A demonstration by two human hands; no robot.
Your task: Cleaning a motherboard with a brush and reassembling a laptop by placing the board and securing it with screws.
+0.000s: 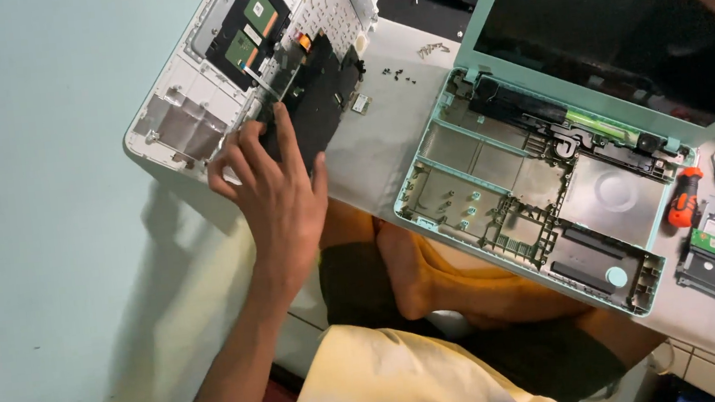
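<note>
The left hand (274,191), fingers spread flat, is pressing the black board (317,100) on the white keyboard panel (192,112), upper left. That panel is overhanging the table (385,120) edge (it could tip off); the right hand is hidden.

pale yellow shirt (392,381) (short-sleeved), dark shorts (357,284), bare feet (403,266).

At the upper left of the frame, the left hand (274,191) rests with spread fingers on a black board (317,100) lying over a white laptop cover (192,112). Right of centre, an open mint-green laptop shell (541,201) sits on the counter (385,128), an orange-handled screwdriver (685,196) just beside it.
</note>
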